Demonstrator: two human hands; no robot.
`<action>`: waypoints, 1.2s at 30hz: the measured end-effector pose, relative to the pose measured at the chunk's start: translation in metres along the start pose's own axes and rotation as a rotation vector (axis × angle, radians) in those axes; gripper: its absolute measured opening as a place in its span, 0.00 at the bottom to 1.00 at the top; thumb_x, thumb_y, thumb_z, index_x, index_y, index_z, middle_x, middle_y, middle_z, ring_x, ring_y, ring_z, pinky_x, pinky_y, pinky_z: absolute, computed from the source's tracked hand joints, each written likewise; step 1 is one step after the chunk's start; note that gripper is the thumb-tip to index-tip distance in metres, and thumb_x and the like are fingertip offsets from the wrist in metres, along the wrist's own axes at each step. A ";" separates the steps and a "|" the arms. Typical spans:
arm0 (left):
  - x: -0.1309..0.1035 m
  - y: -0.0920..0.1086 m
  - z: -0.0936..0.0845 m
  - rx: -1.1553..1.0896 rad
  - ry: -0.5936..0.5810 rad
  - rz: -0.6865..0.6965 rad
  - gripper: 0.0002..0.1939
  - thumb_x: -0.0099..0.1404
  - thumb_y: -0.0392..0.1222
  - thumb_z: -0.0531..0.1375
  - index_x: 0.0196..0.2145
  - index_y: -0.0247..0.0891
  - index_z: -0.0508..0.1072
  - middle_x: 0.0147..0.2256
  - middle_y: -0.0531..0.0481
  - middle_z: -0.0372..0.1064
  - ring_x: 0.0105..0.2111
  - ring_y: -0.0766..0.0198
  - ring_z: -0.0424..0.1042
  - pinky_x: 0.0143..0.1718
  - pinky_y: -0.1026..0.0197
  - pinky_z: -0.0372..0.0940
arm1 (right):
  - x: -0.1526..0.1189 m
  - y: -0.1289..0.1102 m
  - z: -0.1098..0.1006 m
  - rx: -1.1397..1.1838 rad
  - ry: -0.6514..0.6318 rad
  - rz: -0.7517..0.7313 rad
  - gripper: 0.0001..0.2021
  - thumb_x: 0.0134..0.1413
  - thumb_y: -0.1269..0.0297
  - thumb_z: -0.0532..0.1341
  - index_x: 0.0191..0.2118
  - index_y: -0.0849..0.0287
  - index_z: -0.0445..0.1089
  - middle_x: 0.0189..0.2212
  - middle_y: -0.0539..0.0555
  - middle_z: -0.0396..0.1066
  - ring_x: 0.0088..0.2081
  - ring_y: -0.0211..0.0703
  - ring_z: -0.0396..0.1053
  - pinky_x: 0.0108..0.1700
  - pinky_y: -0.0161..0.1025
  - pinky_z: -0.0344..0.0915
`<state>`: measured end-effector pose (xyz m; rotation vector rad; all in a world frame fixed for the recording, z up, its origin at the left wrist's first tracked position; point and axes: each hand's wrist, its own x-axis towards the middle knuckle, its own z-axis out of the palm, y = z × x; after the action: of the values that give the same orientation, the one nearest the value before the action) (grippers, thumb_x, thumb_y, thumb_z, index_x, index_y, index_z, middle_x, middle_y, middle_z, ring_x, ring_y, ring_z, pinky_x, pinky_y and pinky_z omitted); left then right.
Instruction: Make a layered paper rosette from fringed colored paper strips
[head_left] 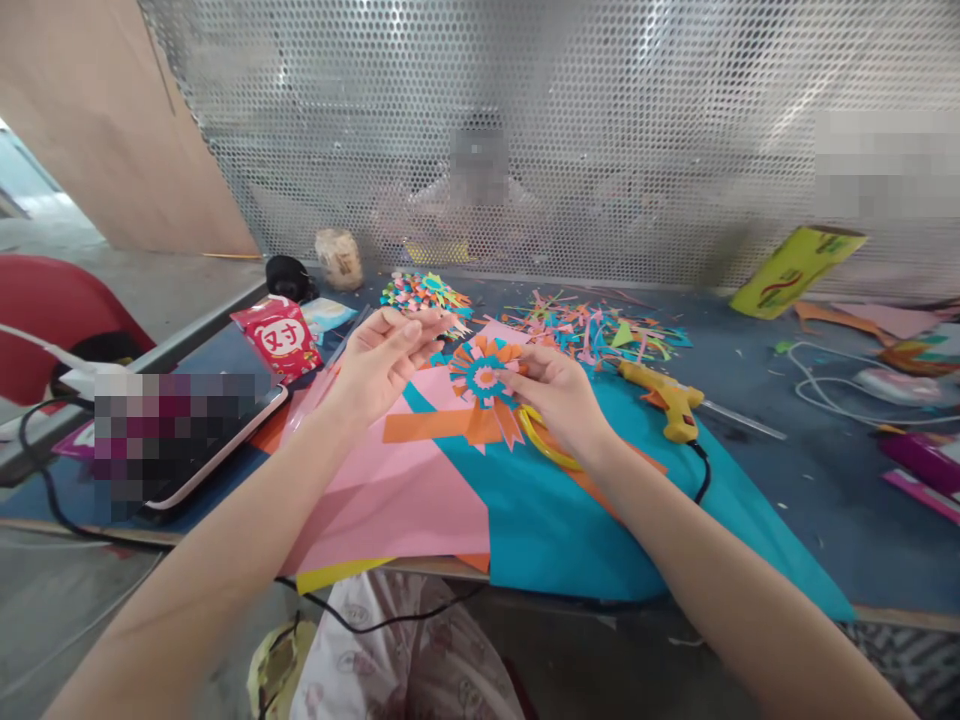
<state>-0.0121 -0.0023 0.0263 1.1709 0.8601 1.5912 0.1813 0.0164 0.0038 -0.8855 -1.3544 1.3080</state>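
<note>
My right hand pinches the right edge of a layered paper rosette in orange, blue and pink, with ribbon tails hanging under it. To the left, my left hand is raised beside the rosette, its fingers loosely stretched out and apart from it. Nothing shows in that hand. Below the hands lie a pink paper sheet, a blue paper sheet and an orange strip. A yellow roll of tape or ring sits by my right wrist.
A yellow glue gun with a black cord lies at right. Paper scraps and finished rosettes are piled behind. A red snack bag and a tablet-like device stand left. A yellow tube leans by the perforated metal panel.
</note>
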 end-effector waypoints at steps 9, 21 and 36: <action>0.004 -0.008 -0.009 0.062 -0.127 -0.028 0.24 0.45 0.57 0.69 0.33 0.40 0.68 0.18 0.59 0.66 0.16 0.70 0.65 0.20 0.65 0.61 | -0.001 -0.001 -0.002 0.135 0.055 0.036 0.18 0.31 0.61 0.72 0.33 0.58 0.70 0.26 0.46 0.72 0.25 0.31 0.68 0.28 0.31 0.66; -0.003 -0.031 0.002 0.337 -0.306 -0.039 0.17 0.50 0.49 0.68 0.34 0.36 0.73 0.32 0.50 0.75 0.28 0.67 0.73 0.28 0.65 0.68 | -0.008 -0.003 0.004 -0.021 -0.020 -0.086 0.15 0.37 0.53 0.69 0.30 0.57 0.73 0.24 0.47 0.72 0.23 0.33 0.66 0.27 0.33 0.67; -0.007 -0.029 0.003 0.330 -0.277 -0.090 0.15 0.49 0.48 0.69 0.31 0.36 0.73 0.30 0.51 0.74 0.25 0.67 0.73 0.28 0.64 0.69 | -0.005 -0.003 -0.002 -0.117 0.062 -0.142 0.18 0.43 0.45 0.65 0.23 0.56 0.70 0.21 0.49 0.70 0.20 0.38 0.68 0.24 0.39 0.70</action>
<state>-0.0009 -0.0007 -0.0012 1.5205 0.9984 1.2065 0.1849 0.0118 0.0056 -0.8846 -1.4303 1.0936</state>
